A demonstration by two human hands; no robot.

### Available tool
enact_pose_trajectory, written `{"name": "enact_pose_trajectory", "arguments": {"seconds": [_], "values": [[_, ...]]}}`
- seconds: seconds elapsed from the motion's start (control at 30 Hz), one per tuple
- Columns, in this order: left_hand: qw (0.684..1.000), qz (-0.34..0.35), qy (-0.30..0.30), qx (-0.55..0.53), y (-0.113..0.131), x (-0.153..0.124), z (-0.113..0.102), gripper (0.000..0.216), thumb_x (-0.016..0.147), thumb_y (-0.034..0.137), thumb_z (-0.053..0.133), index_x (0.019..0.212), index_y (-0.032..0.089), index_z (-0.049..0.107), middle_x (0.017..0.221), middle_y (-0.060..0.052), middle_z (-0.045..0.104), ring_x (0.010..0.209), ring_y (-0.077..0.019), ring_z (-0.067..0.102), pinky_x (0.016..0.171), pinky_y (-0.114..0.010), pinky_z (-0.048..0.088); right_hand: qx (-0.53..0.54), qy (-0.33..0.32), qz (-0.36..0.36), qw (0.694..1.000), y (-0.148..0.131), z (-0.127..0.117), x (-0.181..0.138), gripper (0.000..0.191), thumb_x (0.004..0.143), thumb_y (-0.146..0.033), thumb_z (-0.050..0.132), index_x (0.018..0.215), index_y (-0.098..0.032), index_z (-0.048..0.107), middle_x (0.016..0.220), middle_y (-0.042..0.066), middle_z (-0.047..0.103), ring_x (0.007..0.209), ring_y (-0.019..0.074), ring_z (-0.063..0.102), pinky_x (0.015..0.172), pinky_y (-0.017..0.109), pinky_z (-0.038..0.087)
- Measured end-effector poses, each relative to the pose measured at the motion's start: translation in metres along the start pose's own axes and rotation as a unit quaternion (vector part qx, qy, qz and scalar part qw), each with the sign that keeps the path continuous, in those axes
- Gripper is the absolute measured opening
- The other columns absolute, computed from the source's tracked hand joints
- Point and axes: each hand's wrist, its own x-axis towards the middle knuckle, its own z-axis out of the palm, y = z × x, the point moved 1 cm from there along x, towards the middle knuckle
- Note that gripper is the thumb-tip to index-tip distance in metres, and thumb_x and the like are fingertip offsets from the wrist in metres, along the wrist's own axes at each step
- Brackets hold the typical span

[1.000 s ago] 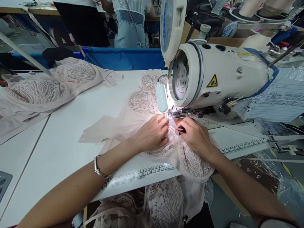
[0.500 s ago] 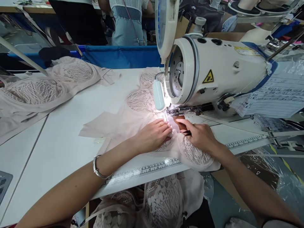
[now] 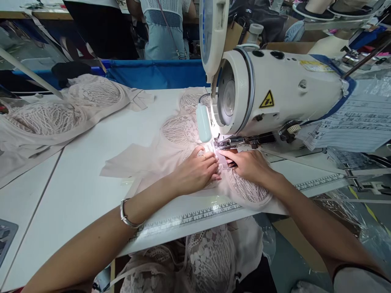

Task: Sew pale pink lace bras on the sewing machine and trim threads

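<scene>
A pale pink lace bra (image 3: 180, 131) lies under the sewing machine's lit presser foot (image 3: 217, 143). My left hand (image 3: 197, 169), a ring on one finger, is closed on the lace just left of the foot, fingers bent together. On the other side, my right hand (image 3: 249, 165) grips the pale strip (image 3: 221, 159) of the bra, its index finger reaching close to the foot. A slim dark tool (image 3: 232, 164) shows under the right fingers; its kind is mostly hidden. One lace cup (image 3: 249, 188) spreads below the right hand to the table edge.
The white sewing machine (image 3: 275, 85) stands at the right, with written papers (image 3: 348, 118) beside it. More bras lie on the left of the table (image 3: 45, 118) and below its front edge (image 3: 210, 256). A printed ruler (image 3: 195, 217) runs along that edge. People are behind the blue cloth (image 3: 155, 74).
My right hand has moved slightly up and left, its index finger now straighter toward the presser foot. My left thumb has lifted outward. The cup below the right hand has shifted up a little.
</scene>
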Motion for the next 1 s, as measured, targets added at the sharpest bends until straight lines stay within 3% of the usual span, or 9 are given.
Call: {"name": "enact_pose_trajectory", "arguments": {"seconds": [0.1, 0.23, 0.4, 0.57, 0.73, 1.0], "values": [[1.0, 0.0, 0.005, 0.009, -0.003, -0.001, 0.0, 0.038, 0.107, 0.041, 0.041, 0.12, 0.015, 0.066, 0.109, -0.01, 0.074, 0.113, -0.0282, 0.061, 0.11, -0.051, 0.028, 0.009, 0.029, -0.031, 0.999, 0.004, 0.003, 0.001, 0.068, 0.073, -0.004, 0.053, 0.136, -0.026, 0.067, 0.085, 0.003, 0.08, 0.072, 0.0185, 0.065, 0.059, 0.028, 0.03], [1.0, -0.006, 0.017, 0.017, -0.005, -0.001, 0.0, 0.036, 0.107, 0.042, 0.042, 0.11, 0.017, 0.069, 0.112, -0.01, 0.073, 0.118, -0.0294, 0.058, 0.111, -0.052, 0.025, 0.018, 0.066, -0.048, 0.997, 0.008, 0.009, 0.002, 0.063, 0.076, -0.005, 0.055, 0.131, -0.03, 0.07, 0.099, 0.001, 0.081, 0.084, 0.0198, 0.071, 0.062, 0.028, 0.037], [1.0, -0.006, 0.017, 0.01, -0.005, 0.001, 0.001, 0.037, 0.108, 0.035, 0.038, 0.103, 0.016, 0.07, 0.118, -0.011, 0.072, 0.122, -0.0291, 0.058, 0.112, -0.051, 0.024, 0.005, 0.057, -0.028, 0.998, 0.01, 0.009, 0.005, 0.064, 0.077, -0.007, 0.057, 0.135, -0.031, 0.067, 0.093, -0.001, 0.081, 0.077, 0.0196, 0.07, 0.058, 0.029, 0.035], [1.0, -0.011, 0.015, 0.014, -0.007, -0.001, 0.001, 0.039, 0.109, 0.038, 0.035, 0.117, 0.017, 0.066, 0.114, -0.01, 0.074, 0.117, -0.029, 0.061, 0.111, -0.056, 0.024, 0.029, 0.09, -0.086, 0.992, 0.017, 0.017, 0.007, 0.056, 0.078, -0.006, 0.055, 0.124, -0.031, 0.073, 0.097, 0.0, 0.081, 0.084, 0.0187, 0.07, 0.069, 0.028, 0.043], [0.999, -0.012, 0.037, 0.035, -0.009, -0.001, 0.003, 0.041, 0.109, 0.04, 0.035, 0.113, 0.015, 0.068, 0.125, -0.013, 0.07, 0.128, -0.0331, 0.055, 0.111, -0.057, 0.025, 0.055, 0.108, -0.101, 0.988, 0.023, 0.023, 0.009, 0.052, 0.082, -0.006, 0.053, 0.125, -0.029, 0.072, 0.097, -0.001, 0.081, 0.084, 0.0183, 0.07, 0.073, 0.029, 0.046], [0.999, -0.02, 0.019, 0.039, -0.011, -0.001, 0.004, 0.048, 0.109, 0.046, 0.029, 0.125, 0.016, 0.063, 0.118, -0.014, 0.071, 0.117, -0.0312, 0.061, 0.109, -0.061, 0.028, 0.021, 0.084, -0.126, 0.988, 0.025, 0.019, 0.011, 0.053, 0.089, -0.004, 0.044, 0.13, -0.027, 0.069, 0.087, 0.002, 0.077, 0.075, 0.017, 0.063, 0.066, 0.029, 0.039]]}}
